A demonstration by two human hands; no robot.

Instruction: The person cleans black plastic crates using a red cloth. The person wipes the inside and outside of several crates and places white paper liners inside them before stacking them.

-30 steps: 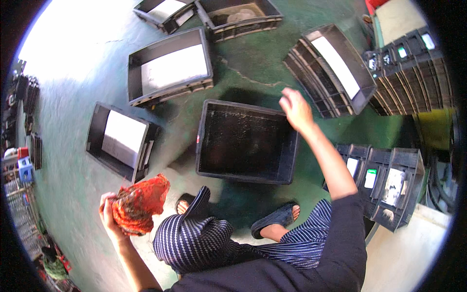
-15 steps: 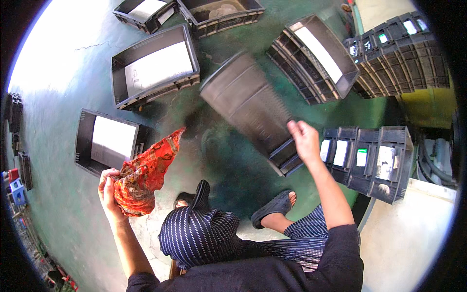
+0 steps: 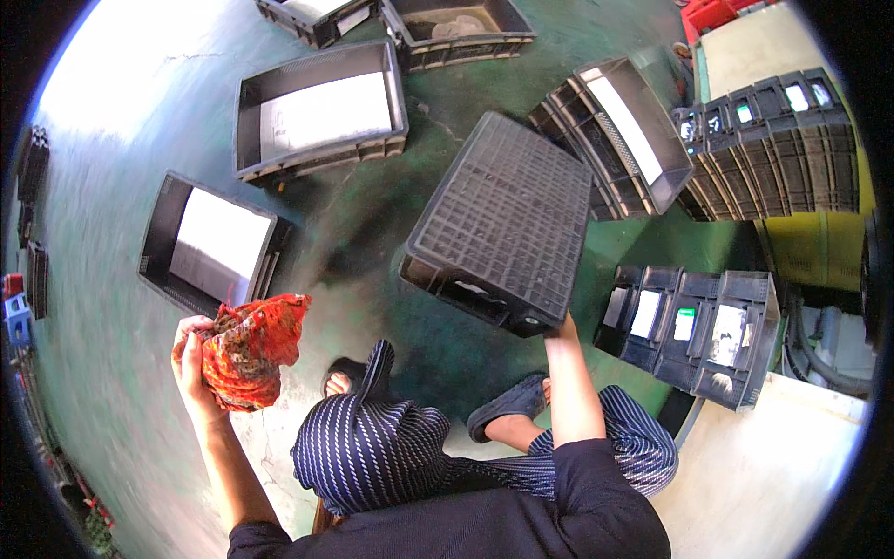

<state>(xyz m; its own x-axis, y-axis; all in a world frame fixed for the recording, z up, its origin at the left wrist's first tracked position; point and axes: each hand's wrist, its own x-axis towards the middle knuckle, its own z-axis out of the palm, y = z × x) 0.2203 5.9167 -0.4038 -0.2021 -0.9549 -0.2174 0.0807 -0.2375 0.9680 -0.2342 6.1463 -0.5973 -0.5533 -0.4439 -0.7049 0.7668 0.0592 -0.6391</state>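
A crumpled red rag point(image 3: 256, 349) with dark stains is bunched in my left hand point(image 3: 197, 368), held up at the left with my fingers closed round it. At the middle right a black plastic crate point(image 3: 507, 219) is tilted up, its gridded underside facing me. My right hand point(image 3: 557, 328) has hold of the crate's near right corner; most of its fingers are hidden behind the crate. The rag and the crate are well apart.
Open black crates lined with white sheets stand at the left point(image 3: 209, 244), farther back point(image 3: 321, 112) and at the back right point(image 3: 624, 130). Stacked black crates point(image 3: 689, 326) rest at the right beside a pale surface point(image 3: 754, 466). More stacked crates point(image 3: 773, 149) stand behind them.
My right hand has turned the crate so its underside now faces me, and moved to its near corner. The rag has dropped slightly and bunched up in my left hand.
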